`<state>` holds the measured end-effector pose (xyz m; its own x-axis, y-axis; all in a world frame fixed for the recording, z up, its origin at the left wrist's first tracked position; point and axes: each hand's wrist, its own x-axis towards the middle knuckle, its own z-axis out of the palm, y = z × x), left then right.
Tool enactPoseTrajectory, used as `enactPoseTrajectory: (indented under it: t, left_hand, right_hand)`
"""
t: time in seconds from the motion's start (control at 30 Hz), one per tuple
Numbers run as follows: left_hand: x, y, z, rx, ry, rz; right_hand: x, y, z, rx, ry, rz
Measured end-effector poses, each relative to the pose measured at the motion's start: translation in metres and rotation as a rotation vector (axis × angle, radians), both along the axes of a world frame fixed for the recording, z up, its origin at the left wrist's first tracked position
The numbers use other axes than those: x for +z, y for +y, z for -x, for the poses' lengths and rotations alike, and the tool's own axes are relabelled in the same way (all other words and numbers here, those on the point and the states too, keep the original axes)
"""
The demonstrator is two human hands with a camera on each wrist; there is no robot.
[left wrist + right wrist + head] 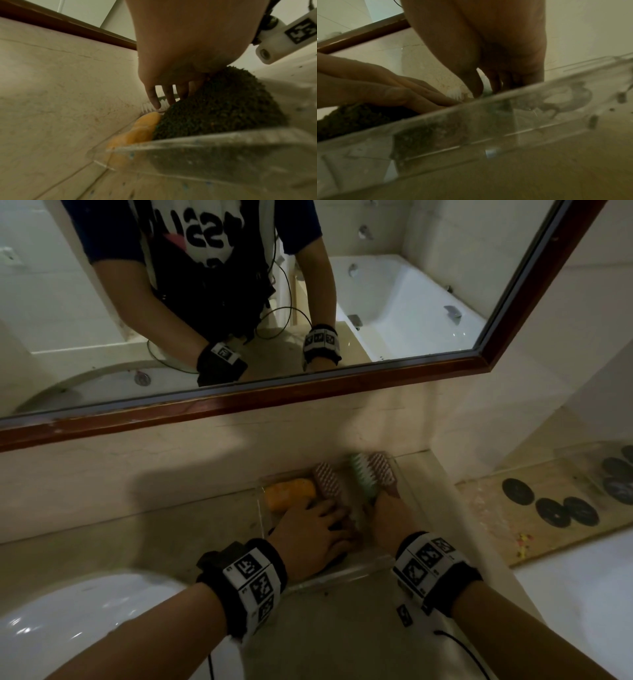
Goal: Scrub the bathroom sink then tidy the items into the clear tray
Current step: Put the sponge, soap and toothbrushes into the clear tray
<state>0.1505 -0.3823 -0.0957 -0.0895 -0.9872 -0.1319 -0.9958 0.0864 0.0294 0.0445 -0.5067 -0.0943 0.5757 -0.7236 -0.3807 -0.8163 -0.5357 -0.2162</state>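
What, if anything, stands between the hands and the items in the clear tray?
Nothing visible. The left hand rests straight on the dark scrub pad inside the clear tray; the right hand reaches in at the green brush.

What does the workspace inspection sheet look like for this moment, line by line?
Surface: beige stone counter with a white sink at the near left.
Job's things: clear tray against the back wall holds an orange sponge, two brown brushes, a green brush and a dark green scrub pad.
Clutter: dark round discs on a board to the right.
Hands: left hand rests flat on the scrub pad; right hand reaches down into the tray by the green brush, grip hidden.
Cables: black cable trails from the right wrist band.
Surroundings: wood-framed mirror reflects a bathtub.
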Motion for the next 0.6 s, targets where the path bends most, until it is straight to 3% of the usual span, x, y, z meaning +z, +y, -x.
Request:
enactPoseTrajectory:
  t: [0.13,0.33,0.5,0.6]
  left_hand:
    - [0.003,0.002,0.000,-0.012,-0.015,-0.005]
    - [0.001,0.002,-0.001,-0.012,-0.001,-0.017]
    - [0.002,0.001,0.000,-0.015,-0.006,-0.044]
    - [0.005,0.001,0.002,-0.004,-0.028,-0.009]
  right_hand:
    - [-0.004,0.003,-0.004,0.028,0.027,0.061]
    - [0.021,-0.013,0.013,-0.080,-0.109,0.136]
    - [0.027,-0.019,0.023,-0.026,0.085,0.108]
    - [0.023,-0.016,0.020,-0.022,0.102,0.088]
